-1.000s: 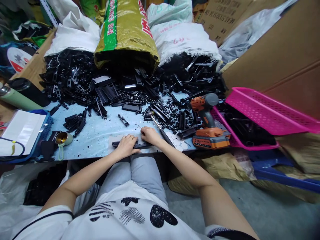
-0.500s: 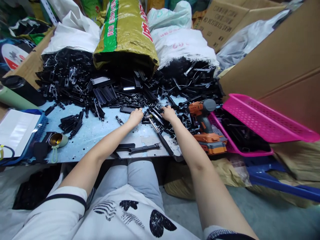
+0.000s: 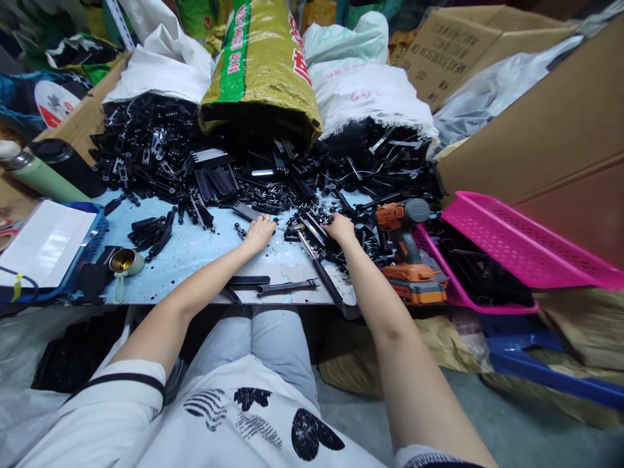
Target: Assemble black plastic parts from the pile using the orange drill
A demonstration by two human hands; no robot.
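My left hand (image 3: 260,234) is closed over the blue work surface (image 3: 195,247), its fingertips pinched together. A flat black part (image 3: 246,211) meets its far side, and what lies between the fingers is too small to make out. My right hand (image 3: 341,229) reaches down into a heap of screws and small black pieces, thumb and fingers a little apart, the tips partly hidden. Between both hands lies a hammer (image 3: 319,265), its dark handle toward me. An open-end wrench (image 3: 287,286) and a black flat bar (image 3: 248,281) rest near the front edge.
An orange cordless driver (image 3: 402,250) stands right of my right arm, beside pink baskets (image 3: 526,247). Sacks (image 3: 263,65) spill black parts along the back. To the left are a metal cup (image 3: 125,261), a blue tray (image 3: 100,227) and a flask (image 3: 43,175).
The view has shifted slightly left. My left hand has moved a little left against the flat black part, which is now more tilted. My right hand remains at the screw heap.
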